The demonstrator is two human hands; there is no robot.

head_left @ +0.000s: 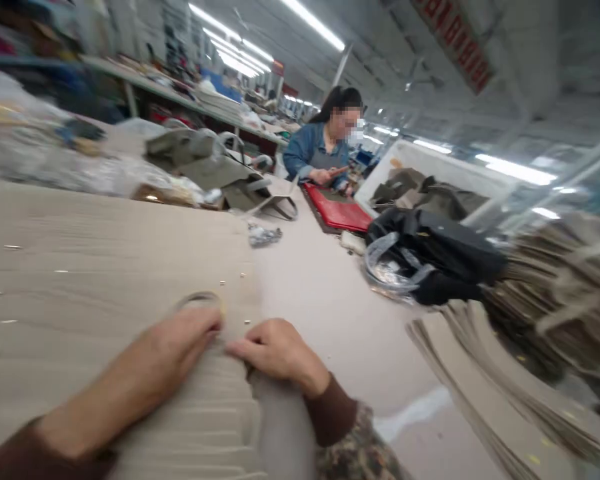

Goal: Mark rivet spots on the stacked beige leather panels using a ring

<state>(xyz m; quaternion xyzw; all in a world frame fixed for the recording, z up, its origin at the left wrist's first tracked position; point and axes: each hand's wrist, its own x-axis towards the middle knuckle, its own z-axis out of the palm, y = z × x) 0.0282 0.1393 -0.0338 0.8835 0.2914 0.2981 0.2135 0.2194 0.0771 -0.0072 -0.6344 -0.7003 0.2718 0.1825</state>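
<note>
Layered beige fabric panels (105, 247) cover the left side of the table, with small shiny metal pieces dotted over them. My left hand (187, 340) lies over these panels with its fingers curled closed. A thin dark loop with a yellowish edge (200, 297) arches just beyond its knuckles; what the fingers hold is hidden. Close by on the right, my right hand (280, 350) pinches at the right edge of the fabric, thumb and forefinger together. Motion blur softens the fingertips of both hands.
Across the table a person (320, 140) works beside a red flat item (340, 208). Black bags (435, 253) and stacked beige strips (505, 387) lie to the right. Olive bags with straps (205, 163) and clear plastic wrap (105, 167) are at the back left.
</note>
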